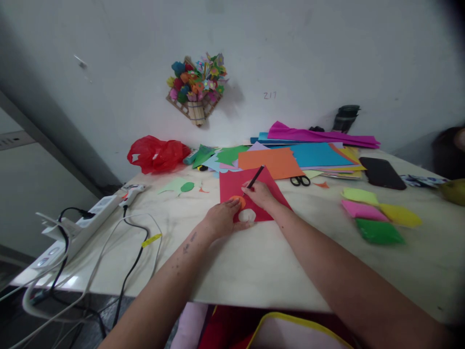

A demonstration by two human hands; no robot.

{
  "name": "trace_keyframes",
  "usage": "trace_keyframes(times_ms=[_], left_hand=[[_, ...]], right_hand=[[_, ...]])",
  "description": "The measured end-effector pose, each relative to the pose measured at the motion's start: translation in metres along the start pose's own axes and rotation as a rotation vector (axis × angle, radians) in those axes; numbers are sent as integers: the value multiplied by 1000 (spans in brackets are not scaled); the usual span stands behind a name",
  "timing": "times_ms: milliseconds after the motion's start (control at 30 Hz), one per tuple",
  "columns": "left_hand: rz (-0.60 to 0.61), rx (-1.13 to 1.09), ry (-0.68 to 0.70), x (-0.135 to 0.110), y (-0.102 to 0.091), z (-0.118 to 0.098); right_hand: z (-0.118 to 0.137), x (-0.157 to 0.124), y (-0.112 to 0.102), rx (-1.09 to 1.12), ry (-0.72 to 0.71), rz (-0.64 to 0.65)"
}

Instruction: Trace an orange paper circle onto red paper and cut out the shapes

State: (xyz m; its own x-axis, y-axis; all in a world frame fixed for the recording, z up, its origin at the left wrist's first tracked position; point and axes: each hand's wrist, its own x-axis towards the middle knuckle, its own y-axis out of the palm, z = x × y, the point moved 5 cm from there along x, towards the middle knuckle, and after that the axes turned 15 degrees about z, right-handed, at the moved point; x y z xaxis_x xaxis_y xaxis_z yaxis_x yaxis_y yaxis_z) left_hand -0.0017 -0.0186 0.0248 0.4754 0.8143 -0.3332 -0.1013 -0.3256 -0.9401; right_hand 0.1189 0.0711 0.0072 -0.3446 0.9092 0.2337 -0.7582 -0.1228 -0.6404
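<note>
A sheet of red paper (230,182) lies flat on the table in front of me. My right hand (259,194) is closed round a dark pencil or pen (256,176), its lower end down by the paper. My left hand (222,218) rests at the sheet's lower left, fingers stretched out flat. Its fingertips press an orange paper circle (240,199) against the red sheet, partly covering it. Below the circle is a whitish round patch (247,216); whether it is a hole or a pale disc I cannot tell. The left thumb reaches along its lower edge.
Behind the red sheet lie orange paper (271,162), blue paper (316,155) and black-handled scissors (300,181). Several coloured packets (379,231) and a dark phone (382,172) are at right. A power strip (78,232) with loose cables and a red plastic bag (158,154) are at left.
</note>
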Motion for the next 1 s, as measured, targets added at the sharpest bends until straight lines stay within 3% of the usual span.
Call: trace_keyframes(times_ms=[1000], left_hand=[[7,8,2,0,0,0]], right_hand=[[1,-3,-1,43,-2,-27]])
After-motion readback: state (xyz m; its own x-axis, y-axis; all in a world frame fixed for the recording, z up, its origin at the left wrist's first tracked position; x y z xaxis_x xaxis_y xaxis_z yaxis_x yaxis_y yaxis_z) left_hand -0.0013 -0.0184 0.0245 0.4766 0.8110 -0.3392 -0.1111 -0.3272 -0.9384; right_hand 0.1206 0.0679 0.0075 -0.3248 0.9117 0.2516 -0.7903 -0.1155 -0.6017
